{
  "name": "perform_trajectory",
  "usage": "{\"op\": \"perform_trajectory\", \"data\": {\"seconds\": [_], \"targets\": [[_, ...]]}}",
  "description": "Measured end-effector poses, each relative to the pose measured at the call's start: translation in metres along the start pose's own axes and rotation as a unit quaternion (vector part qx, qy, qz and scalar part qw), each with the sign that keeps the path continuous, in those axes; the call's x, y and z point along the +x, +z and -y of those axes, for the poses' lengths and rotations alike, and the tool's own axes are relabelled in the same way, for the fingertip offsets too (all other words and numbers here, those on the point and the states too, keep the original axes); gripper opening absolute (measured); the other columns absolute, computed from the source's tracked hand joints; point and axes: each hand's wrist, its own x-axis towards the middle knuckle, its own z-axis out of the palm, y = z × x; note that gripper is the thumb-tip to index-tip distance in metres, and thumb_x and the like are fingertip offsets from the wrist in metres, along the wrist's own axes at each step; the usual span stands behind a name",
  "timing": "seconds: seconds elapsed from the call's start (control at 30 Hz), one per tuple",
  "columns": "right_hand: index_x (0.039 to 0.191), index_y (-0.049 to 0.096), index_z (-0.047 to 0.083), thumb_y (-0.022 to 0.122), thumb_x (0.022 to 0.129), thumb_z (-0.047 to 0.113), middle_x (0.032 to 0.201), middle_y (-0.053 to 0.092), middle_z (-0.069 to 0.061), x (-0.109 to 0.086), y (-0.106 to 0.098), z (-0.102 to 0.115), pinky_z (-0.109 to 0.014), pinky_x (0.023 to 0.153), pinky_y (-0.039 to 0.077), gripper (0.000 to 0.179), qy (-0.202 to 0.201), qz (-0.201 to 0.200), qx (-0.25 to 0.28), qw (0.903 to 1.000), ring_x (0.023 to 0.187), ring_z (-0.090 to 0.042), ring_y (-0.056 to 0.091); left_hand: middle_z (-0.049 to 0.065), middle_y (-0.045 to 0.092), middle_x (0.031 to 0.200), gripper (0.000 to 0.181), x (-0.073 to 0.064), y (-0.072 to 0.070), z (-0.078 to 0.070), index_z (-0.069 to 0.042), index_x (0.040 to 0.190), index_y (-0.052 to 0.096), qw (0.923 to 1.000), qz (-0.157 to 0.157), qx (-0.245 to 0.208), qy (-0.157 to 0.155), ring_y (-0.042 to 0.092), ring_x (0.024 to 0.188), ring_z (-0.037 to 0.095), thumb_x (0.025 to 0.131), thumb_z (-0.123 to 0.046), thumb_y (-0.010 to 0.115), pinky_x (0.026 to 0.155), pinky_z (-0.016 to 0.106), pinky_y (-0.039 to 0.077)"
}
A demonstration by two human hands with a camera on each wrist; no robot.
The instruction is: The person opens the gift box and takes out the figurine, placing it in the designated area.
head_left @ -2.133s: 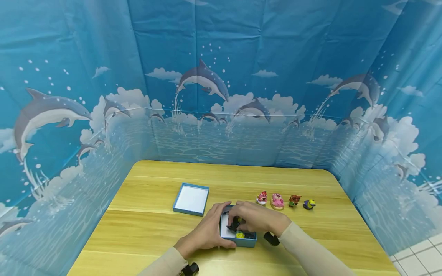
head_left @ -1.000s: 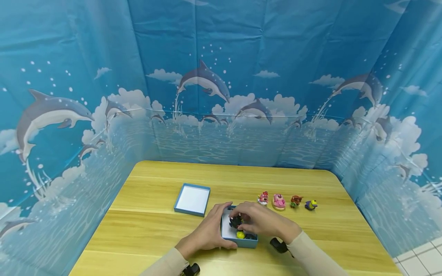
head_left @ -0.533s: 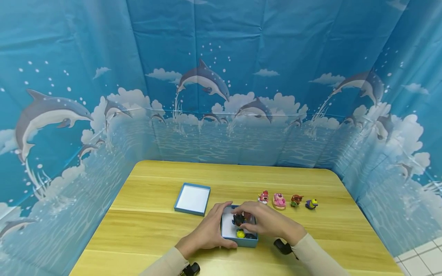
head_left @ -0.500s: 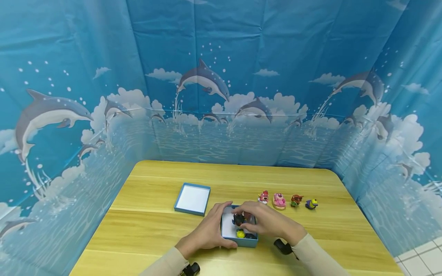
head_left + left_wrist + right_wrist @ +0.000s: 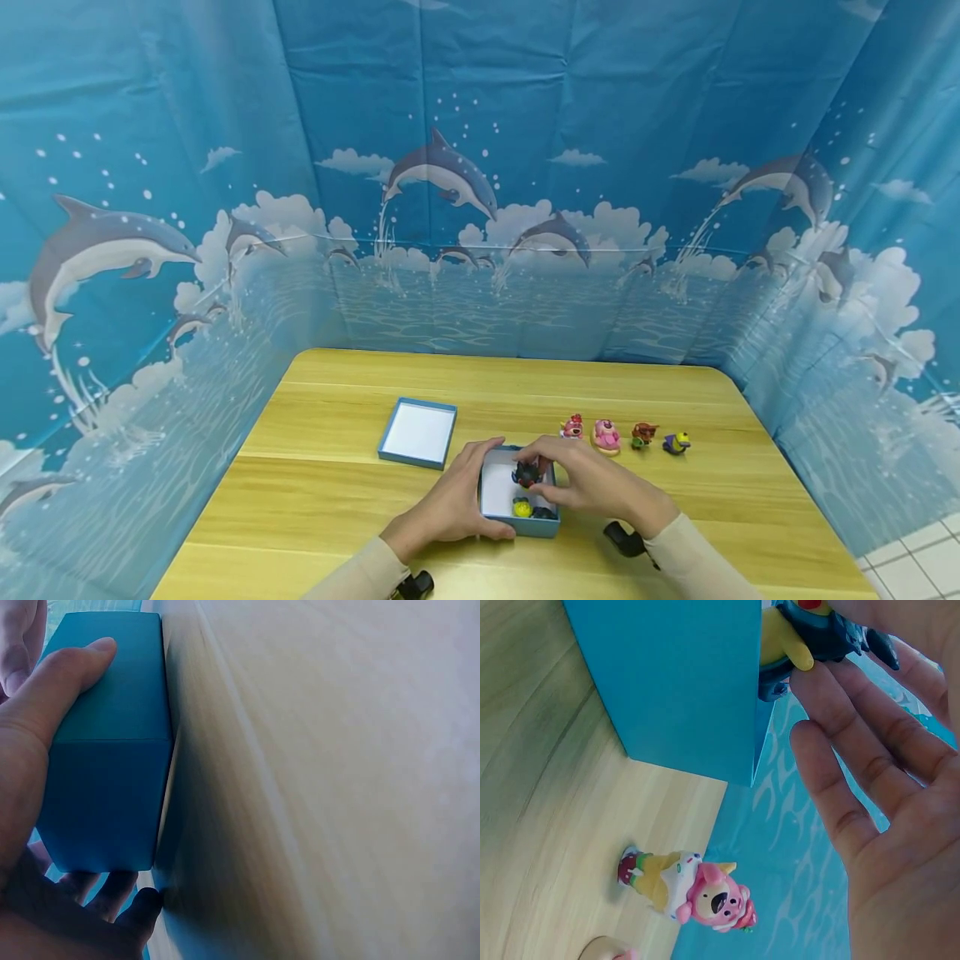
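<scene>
In the head view, my left hand grips a blue box, open at the top with a white inside. The left wrist view has the thumb on one side of the box and fingers on the opposite side. Over the box's right part, my right hand pinches a small dark figurine. In the right wrist view this figurine shows dark blue-black and yellow parts, at the box's rim. A yellow-topped figurine and a black item lie inside near the front wall.
A blue-rimmed lid lies white side up, left of the box. Right of it stand a pink-and-white bear figurine, a pink bear on a round base, a brown figurine and a purple-and-yellow one. A dolphin-print curtain surrounds the table.
My right hand has shifted rightward and slightly away from me, carrying the dark figurine, which has turned and come up from the box's middle. My left hand keeps its hold on the box.
</scene>
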Motion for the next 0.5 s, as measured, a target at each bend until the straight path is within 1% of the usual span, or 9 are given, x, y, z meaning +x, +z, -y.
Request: {"op": "perform_trajectory", "data": {"seconds": [0.1,0.2,0.5], "targets": [[0.15,0.073,0.01,0.084,0.109,0.017,0.132,0.082,0.002,-0.001,-0.002,0.0,-0.041,0.095,0.071,0.042,-0.005,-0.004,0.005,1.0,0.107,-0.006,0.075,0.005,0.046,0.179,0.137,0.0,0.0,-0.001,-0.022,0.185,0.028,1.0,-0.001,-0.001,-0.001,0.058,0.143,0.022,0.08,-0.062,0.106,0.115,0.042,0.059],[0.148,0.073,0.01,0.085,0.108,0.015,0.131,0.082,0.002,-0.004,-0.004,0.001,-0.041,0.096,0.071,0.042,-0.004,-0.009,0.003,0.9999,0.109,-0.004,0.075,0.005,0.046,0.178,0.137,0.0,0.0,-0.001,-0.022,0.185,0.028,1.0,-0.001,0.0,0.0,0.058,0.145,0.022,0.08,-0.062,0.106,0.117,0.044,0.059],[0.146,0.073,0.011,0.085,0.109,0.016,0.134,0.08,0.003,-0.016,-0.011,-0.001,-0.044,0.1,0.071,0.04,0.028,-0.019,0.0,0.9994,0.114,-0.004,0.074,0.004,0.047,0.177,0.138,0.0,0.001,0.0,-0.023,0.185,0.028,1.0,-0.003,0.0,-0.004,0.058,0.145,0.022,0.078,-0.061,0.107,0.121,0.047,0.058]]}}
